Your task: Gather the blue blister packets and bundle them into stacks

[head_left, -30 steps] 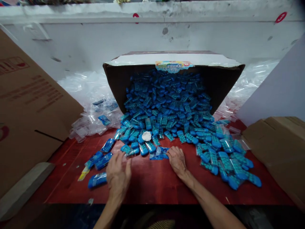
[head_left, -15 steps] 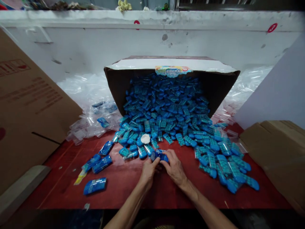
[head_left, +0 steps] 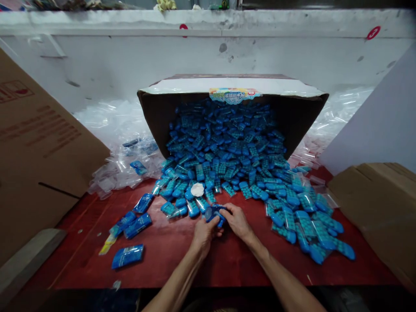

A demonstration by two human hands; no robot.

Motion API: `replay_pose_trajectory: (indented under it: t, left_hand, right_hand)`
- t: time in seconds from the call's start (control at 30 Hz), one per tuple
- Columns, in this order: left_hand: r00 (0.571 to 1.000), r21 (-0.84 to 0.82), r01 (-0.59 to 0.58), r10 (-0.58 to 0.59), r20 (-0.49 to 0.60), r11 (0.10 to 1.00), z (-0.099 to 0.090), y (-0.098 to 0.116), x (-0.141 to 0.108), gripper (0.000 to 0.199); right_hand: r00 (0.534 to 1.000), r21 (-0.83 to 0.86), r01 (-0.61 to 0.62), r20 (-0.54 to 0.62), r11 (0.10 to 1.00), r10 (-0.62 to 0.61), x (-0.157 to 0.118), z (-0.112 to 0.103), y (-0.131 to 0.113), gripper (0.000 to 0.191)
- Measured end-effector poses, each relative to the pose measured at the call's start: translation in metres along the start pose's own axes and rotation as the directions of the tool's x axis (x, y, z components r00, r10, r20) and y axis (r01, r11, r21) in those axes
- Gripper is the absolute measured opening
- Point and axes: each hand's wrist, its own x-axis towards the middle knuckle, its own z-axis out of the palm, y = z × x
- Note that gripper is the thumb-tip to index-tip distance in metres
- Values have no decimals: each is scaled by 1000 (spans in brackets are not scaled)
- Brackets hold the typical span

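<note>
Between both hands, above the front part of the red table (head_left: 240, 264), is a small dark blue glossy packet (head_left: 212, 212). My left hand (head_left: 205, 234) grips its lower side, thumb on top. The fingers of my right hand (head_left: 238, 222) pinch its right end. Just beyond the hands lie small clear cases with blue ends and turquoise beads (head_left: 193, 208), spilling from a cardboard box (head_left: 151, 115) on its side. A white scalloped piece (head_left: 197, 190) rests on them. Several similar blue packets (head_left: 128, 256) lie to the left.
Clear plastic pieces (head_left: 120, 164) are heaped behind on the left, with more at the right (head_left: 341, 117). A tall carton (head_left: 39, 143) borders the left side, a brown carton (head_left: 373, 208) the right. A yellow strip (head_left: 107, 245) lies near the packets.
The dark blue packet has turned and tipped in my fingers, showing more of its near side. My right hand has shifted its hold slightly. The view has moved a little.
</note>
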Motion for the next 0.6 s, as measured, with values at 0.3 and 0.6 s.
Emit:
replay_pose_trajectory:
  t: [0.3, 0.6]
  left_hand:
    - [987, -27, 150, -148, 69, 988, -6, 0, -11, 20]
    - [997, -151, 13, -24, -73, 988, 9, 14, 7, 25]
  right_hand:
    - [984, -229, -159, -112, 960, 136, 12, -6, 8, 29]
    - [987, -78, -88, -139, 993, 77, 12, -22, -8, 27]
